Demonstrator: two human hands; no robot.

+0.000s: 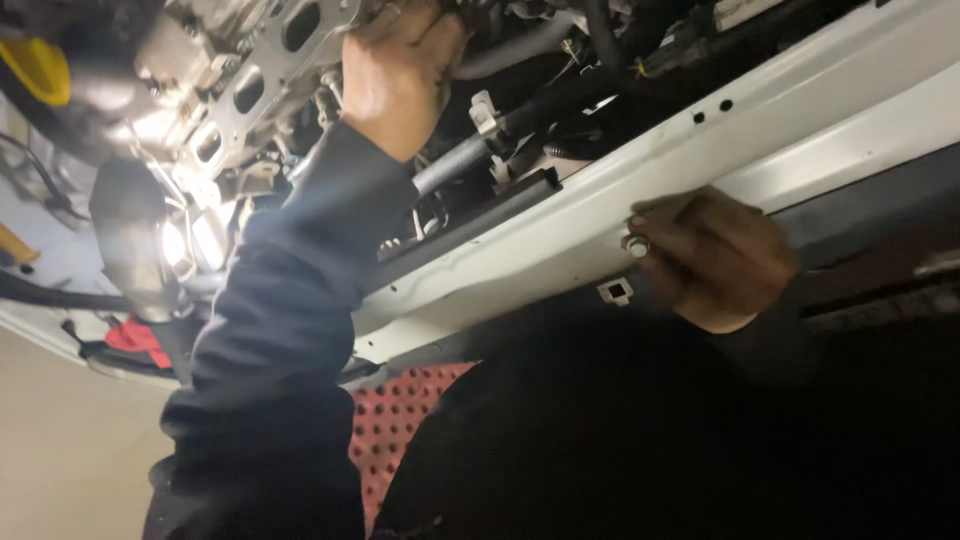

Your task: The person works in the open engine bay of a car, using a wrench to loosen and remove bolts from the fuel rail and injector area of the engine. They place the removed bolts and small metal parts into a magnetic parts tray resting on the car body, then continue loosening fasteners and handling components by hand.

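Observation:
My left hand (400, 70) reaches up into an engine bay, its dark sleeve running down to the lower left. Its fingertips are hidden among the hoses and metal parts, beside a grey metal engine face with oval ports (250, 85). My right hand (715, 260) rests on the white body panel (800, 110) at the edge of the bay. Its thumb and fingers pinch a small round silver part (637, 243), possibly a nut or bolt head. A small square clip hole (617, 291) sits just below that part.
Black hoses (560, 100) and wiring cross the bay right of my left hand. A bright work light (175, 245) glares at the left, with a yellow cap (40, 70) above it and a red rag (135, 335) below. A red studded mat (400, 420) lies underneath.

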